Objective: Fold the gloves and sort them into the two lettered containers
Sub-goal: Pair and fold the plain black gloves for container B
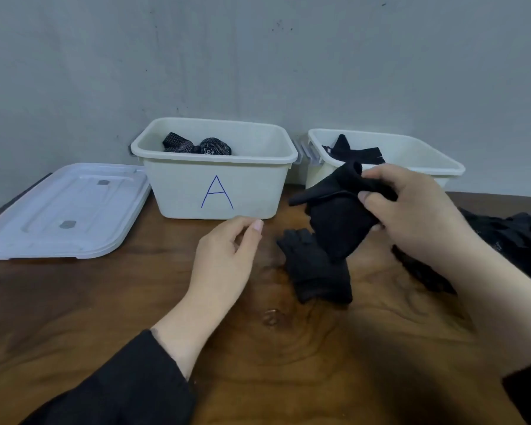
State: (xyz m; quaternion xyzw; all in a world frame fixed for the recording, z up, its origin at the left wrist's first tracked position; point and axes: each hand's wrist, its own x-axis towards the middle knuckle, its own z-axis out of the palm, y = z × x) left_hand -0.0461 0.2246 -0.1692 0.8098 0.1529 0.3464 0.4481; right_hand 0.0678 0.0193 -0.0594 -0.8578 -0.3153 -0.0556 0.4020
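Note:
My right hand (417, 210) grips a folded black glove (334, 216) and holds it above the table, just in front of the right container (426, 157). A second black glove (316, 271) lies flat on the wood beneath it. My left hand (227, 256) hovers over the table with loosely curled fingers and holds nothing. The container marked A (215, 185) stands at the back centre with dotted dark gloves (196, 145) inside. The right container holds black gloves (353, 153); its letter is hidden.
A white lid (62, 213) lies on the table left of container A. A pile of black gloves (509, 237) sits at the right edge behind my right forearm. A grey wall stands close behind both containers. The wooden table (105, 302) spreads out below my hands.

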